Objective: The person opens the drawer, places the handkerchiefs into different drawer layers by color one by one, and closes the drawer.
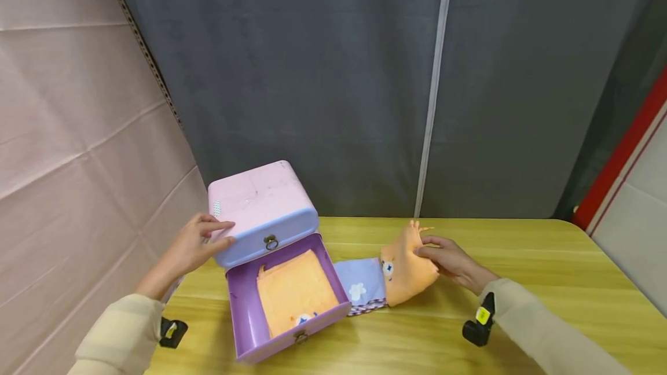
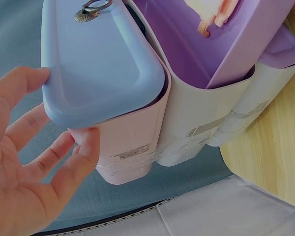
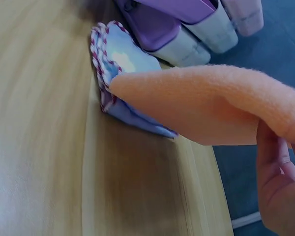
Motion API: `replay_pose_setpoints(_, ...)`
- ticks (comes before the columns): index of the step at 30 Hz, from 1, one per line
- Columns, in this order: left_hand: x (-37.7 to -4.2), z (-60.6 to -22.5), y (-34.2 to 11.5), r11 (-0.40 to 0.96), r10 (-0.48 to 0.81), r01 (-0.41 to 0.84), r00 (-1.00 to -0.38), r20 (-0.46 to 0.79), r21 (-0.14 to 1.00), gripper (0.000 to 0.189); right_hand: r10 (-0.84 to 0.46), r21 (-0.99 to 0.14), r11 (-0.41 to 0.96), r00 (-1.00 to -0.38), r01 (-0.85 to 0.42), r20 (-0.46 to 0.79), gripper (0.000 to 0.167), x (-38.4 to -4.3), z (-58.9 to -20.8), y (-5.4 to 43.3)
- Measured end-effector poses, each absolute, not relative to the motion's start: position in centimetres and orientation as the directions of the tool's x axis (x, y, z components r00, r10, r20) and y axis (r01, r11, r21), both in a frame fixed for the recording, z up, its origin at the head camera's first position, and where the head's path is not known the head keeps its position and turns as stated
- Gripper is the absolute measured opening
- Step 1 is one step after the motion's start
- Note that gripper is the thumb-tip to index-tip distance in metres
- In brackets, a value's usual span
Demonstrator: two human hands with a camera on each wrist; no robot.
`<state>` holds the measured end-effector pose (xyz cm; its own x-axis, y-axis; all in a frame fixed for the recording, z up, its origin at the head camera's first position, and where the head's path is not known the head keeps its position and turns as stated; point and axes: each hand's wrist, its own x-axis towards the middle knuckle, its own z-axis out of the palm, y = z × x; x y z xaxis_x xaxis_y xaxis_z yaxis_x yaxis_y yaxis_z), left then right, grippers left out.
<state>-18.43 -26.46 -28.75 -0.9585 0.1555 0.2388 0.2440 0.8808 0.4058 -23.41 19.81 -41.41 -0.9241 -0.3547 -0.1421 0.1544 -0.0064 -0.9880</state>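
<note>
My left hand (image 1: 189,246) rests its fingers on the left side of a small drawer cabinet (image 1: 260,192) with a pink top and a blue top drawer (image 2: 103,64). Below that, a purple drawer (image 1: 244,311) is pulled out, and a folded orange towel (image 1: 297,291) lies in it. Over to the right, my right hand (image 1: 452,259) pinches the edge of a second orange towel (image 1: 409,274), lifted partly off the table. Its left end meets a folded blue cloth (image 1: 359,276) with a white flower and checked trim.
A wooden table (image 1: 547,282) carries everything. Behind it hangs a dark grey curtain (image 1: 312,74), and a pale pink cloth wall (image 1: 68,132) stands at the left. Another purple drawer (image 2: 282,46) sits below the pulled-out one.
</note>
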Motion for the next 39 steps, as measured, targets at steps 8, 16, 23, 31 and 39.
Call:
replay_pose_setpoints(8, -18.4, -28.6, -26.4, 0.883, 0.154, 0.244, -0.958, 0.244, 0.402, 0.041, -0.391, -0.982, 0.023, -0.903, 0.185, -0.179, 0.021, -23.1, -40.9, 18.1)
replay_pose_setpoints(16, -18.4, -28.2, -26.1, 0.881, 0.171, 0.264, -0.952, 0.255, 0.392, 0.039, -0.426, -0.985, 0.0, -0.891, 0.172, -0.156, 0.027, -22.6, -39.4, 16.7)
replay_pose_setpoints(23, -18.4, -28.4, -26.2, 0.887, 0.159, 0.248, -0.956, 0.245, 0.39, 0.04, -0.462, -0.986, -0.019, -0.876, 0.165, -0.138, 0.025, -22.2, -37.7, 15.6)
replay_pose_setpoints(31, -18.4, -28.5, -26.3, 0.883, 0.154, 0.248, -0.955, 0.253, 0.398, 0.04, -0.519, -0.983, -0.053, -0.846, 0.173, -0.121, 0.021, -21.7, -36.5, 14.2)
replay_pose_setpoints(39, -18.3, -28.6, -26.4, 0.879, 0.165, 0.262, -0.951, 0.262, 0.398, 0.039, -0.566, -0.977, -0.069, -0.815, 0.2, -0.127, 0.022, -21.5, -36.1, 12.4)
